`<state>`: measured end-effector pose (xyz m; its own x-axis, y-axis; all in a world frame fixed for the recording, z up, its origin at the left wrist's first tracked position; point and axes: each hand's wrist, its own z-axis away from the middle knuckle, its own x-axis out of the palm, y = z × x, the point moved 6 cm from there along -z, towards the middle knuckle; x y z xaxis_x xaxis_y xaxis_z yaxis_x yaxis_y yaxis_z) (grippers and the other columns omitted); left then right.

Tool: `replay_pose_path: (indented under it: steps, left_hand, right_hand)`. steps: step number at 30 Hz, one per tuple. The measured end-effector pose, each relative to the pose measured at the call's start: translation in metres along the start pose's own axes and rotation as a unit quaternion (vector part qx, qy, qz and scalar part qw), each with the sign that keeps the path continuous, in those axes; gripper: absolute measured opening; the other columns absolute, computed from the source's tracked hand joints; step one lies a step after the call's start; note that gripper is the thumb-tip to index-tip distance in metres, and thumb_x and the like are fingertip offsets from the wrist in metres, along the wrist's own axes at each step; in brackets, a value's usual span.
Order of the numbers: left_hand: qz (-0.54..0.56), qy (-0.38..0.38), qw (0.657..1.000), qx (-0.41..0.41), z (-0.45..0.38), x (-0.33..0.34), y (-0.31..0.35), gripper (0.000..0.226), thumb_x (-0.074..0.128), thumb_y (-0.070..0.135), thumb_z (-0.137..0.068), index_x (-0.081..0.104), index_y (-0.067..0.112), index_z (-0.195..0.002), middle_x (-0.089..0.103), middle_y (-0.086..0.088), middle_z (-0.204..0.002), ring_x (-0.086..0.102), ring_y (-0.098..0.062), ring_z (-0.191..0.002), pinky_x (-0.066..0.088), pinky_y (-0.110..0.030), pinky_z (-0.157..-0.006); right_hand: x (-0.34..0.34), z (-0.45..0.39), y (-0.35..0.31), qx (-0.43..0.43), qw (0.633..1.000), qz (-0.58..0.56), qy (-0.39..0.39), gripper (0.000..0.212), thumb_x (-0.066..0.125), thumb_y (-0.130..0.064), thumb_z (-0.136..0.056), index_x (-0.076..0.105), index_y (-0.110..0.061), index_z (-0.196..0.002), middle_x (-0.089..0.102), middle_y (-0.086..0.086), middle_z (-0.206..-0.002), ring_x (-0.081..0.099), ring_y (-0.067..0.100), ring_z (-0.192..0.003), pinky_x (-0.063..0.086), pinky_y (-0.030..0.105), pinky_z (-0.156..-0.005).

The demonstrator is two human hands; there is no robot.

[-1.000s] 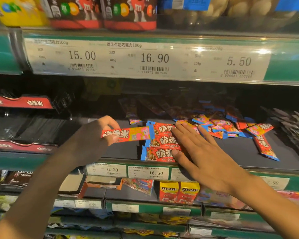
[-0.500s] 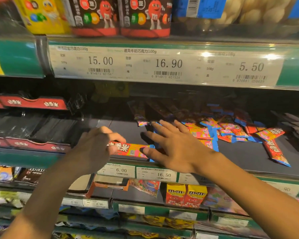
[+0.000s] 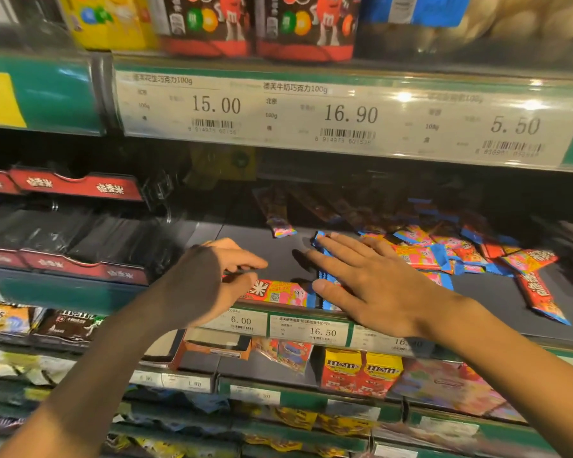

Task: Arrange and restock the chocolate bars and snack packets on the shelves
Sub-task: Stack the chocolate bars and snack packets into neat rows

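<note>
The person's left hand (image 3: 212,276) has brought the single pink-and-red bar (image 3: 275,292) down from where it was held above the shelf a second ago; the bar now lies flat at the front lip of the dark shelf (image 3: 497,292), just behind the 6.00 price tag (image 3: 242,322), with the left fingers curled and pinching its left end. The right hand (image 3: 374,282) has slid leftward along the shelf, sweeping the small stack of blue-edged bars (image 3: 325,279) with it; it lies flat with fingers straight and spread, pressing that stack, whose edge touches the right end of the single bar. The loose heap of bars (image 3: 444,256) stays scattered to the right of the price tag, farther back on the shelf. By these signs the front row is being started near the tag: one bar is placed, the stack is being squared against it, and most of the heap is yet to be ordered.
</note>
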<state>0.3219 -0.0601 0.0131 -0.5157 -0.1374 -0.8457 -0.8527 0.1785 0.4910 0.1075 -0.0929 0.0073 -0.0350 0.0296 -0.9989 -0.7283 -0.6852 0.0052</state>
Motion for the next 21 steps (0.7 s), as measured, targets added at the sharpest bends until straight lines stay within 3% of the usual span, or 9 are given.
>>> replay_pose_path:
  steps: [3, 6, 8, 10, 12, 14, 16, 21]
  left_hand:
    - [0.029, 0.020, 0.999, -0.027, -0.022, -0.003, 0.002, 0.030, 0.064, 0.031, -0.091, 0.065, 0.033, -0.120, 0.057, 0.017, -0.102, 0.059, -0.005, -0.099, 0.049, -0.028, -0.091]
    - [-0.066, -0.007, 0.995, -0.079, -0.053, 0.003, 0.007, 0.044, 0.050, 0.043, -0.098, 0.052, 0.026, -0.138, 0.058, -0.005, -0.129, 0.050, -0.026, -0.125, 0.037, -0.040, -0.106]
    - [-0.128, -0.055, 0.988, -0.069, -0.065, 0.017, 0.013, 0.045, 0.040, 0.049, -0.100, 0.051, 0.025, -0.137, 0.062, -0.008, -0.119, 0.050, -0.031, -0.123, 0.030, -0.045, -0.107]
    - [-0.135, -0.088, 0.986, -0.046, -0.071, 0.030, 0.012, 0.036, 0.034, 0.050, -0.101, 0.055, 0.027, -0.120, 0.057, 0.000, -0.094, 0.052, -0.030, -0.116, 0.027, -0.048, -0.105]
    - [-0.138, -0.105, 0.984, -0.041, -0.070, 0.036, 0.011, 0.030, 0.031, 0.049, -0.102, 0.052, 0.031, -0.112, 0.050, 0.008, -0.091, 0.050, -0.026, -0.117, 0.024, -0.048, -0.106]
    - [-0.161, -0.091, 0.982, -0.030, -0.066, 0.033, 0.012, 0.039, 0.029, 0.048, -0.103, 0.046, 0.032, -0.134, 0.055, 0.003, -0.115, 0.044, -0.024, -0.124, 0.021, -0.044, -0.108]
    - [-0.186, -0.086, 0.979, -0.017, -0.057, 0.031, 0.013, 0.045, 0.030, 0.045, -0.103, 0.034, 0.033, -0.146, 0.046, 0.000, -0.138, 0.037, -0.023, -0.130, 0.020, -0.041, -0.108]
    - [-0.147, -0.074, 0.986, 0.013, -0.046, 0.022, 0.018, 0.048, 0.038, 0.028, -0.104, 0.028, 0.035, -0.151, 0.036, 0.008, -0.145, 0.030, -0.015, -0.131, 0.020, -0.034, -0.107]
  right_hand:
    - [0.000, 0.000, 0.002, 0.009, 0.999, -0.033, 0.006, 0.065, 0.000, -0.068, -0.093, -0.012, -0.044, -0.153, -0.014, -0.015, -0.162, -0.024, -0.002, -0.145, -0.016, 0.036, -0.120]
    - [-0.002, 0.004, 0.005, 0.028, 0.998, -0.048, 0.037, 0.067, 0.003, -0.068, -0.094, -0.010, -0.042, -0.154, -0.012, -0.014, -0.163, -0.021, -0.001, -0.146, -0.013, 0.041, -0.121]
    - [-0.002, 0.006, 0.007, 0.033, 0.997, -0.051, 0.049, 0.069, 0.002, -0.069, -0.093, -0.005, -0.040, -0.156, -0.009, -0.012, -0.164, -0.018, 0.001, -0.148, -0.010, 0.043, -0.122]
    - [-0.003, 0.008, 0.008, 0.036, 0.996, -0.059, 0.057, 0.072, 0.001, -0.072, -0.092, -0.003, -0.041, -0.156, -0.006, -0.012, -0.164, -0.016, 0.002, -0.149, -0.009, 0.044, -0.122]
    - [-0.005, 0.010, 0.011, 0.042, 0.995, -0.065, 0.065, 0.075, -0.001, -0.075, -0.089, 0.000, -0.042, -0.156, -0.003, -0.013, -0.165, -0.013, 0.002, -0.149, -0.007, 0.043, -0.122]
    - [-0.009, 0.013, 0.016, 0.053, 0.993, -0.072, 0.077, 0.077, 0.000, -0.076, -0.087, 0.004, -0.042, -0.156, 0.003, -0.014, -0.165, -0.006, 0.003, -0.150, -0.005, 0.040, -0.122]
    - [-0.015, 0.014, 0.020, 0.061, 0.991, -0.082, 0.087, 0.076, 0.003, -0.075, -0.088, 0.009, -0.040, -0.156, 0.012, -0.014, -0.164, 0.004, 0.005, -0.150, -0.002, 0.037, -0.122]
    - [-0.025, 0.001, 0.018, 0.058, 0.986, -0.099, 0.119, 0.063, 0.024, -0.068, -0.095, 0.030, -0.036, -0.149, 0.037, -0.015, -0.152, 0.028, 0.008, -0.139, 0.018, 0.034, -0.112]
